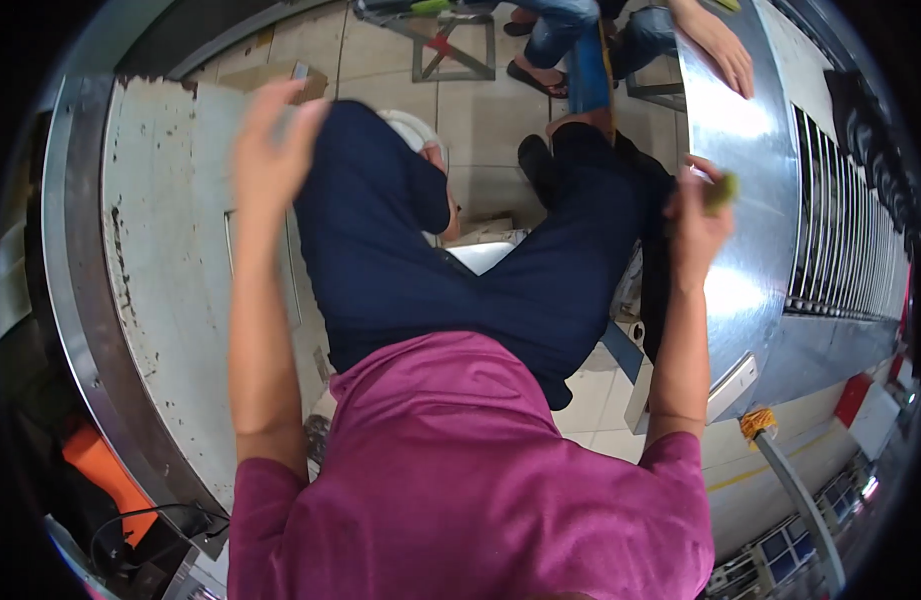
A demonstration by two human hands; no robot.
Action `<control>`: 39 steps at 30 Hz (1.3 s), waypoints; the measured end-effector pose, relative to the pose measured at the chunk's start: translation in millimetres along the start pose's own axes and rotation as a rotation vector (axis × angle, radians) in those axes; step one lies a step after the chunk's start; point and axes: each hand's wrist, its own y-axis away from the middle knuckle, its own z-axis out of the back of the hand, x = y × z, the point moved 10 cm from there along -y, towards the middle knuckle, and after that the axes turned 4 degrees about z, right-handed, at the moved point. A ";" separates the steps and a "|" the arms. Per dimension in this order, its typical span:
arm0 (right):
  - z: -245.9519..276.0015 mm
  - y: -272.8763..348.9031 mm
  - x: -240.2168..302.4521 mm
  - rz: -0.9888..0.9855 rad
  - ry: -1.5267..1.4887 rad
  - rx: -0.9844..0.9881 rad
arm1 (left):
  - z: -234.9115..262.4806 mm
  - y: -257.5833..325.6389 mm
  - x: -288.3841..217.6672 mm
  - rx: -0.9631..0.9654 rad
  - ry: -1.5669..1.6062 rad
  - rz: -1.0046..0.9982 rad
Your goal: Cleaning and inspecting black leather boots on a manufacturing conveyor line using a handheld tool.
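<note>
My left hand (276, 145) is raised beside my left knee, above the edge of a pale, chipped metal panel (161, 260). Its fingers are apart with nothing visible between them, and motion blurs it a little. My right hand (696, 225) is bent upward at the near edge of a shiny steel worktop (746, 250). Its fingers close on a small yellow-green object (721, 193), too blurred for me to tell its kind. Whether that hand touches the steel I cannot tell.
Another person's hand (721, 50) rests on the far end of the worktop, beside a slatted metal grille (841, 220). Past my knees are a white round rim (411, 128), a metal stool frame (453, 50) and a person's sandalled foot (538, 78). An orange object (111, 478) lies at lower left.
</note>
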 end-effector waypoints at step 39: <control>97.9 106.9 9.2 0.257 1.278 -0.283 | -274.6 -66.0 -43.0 1.000 -0.305 -0.304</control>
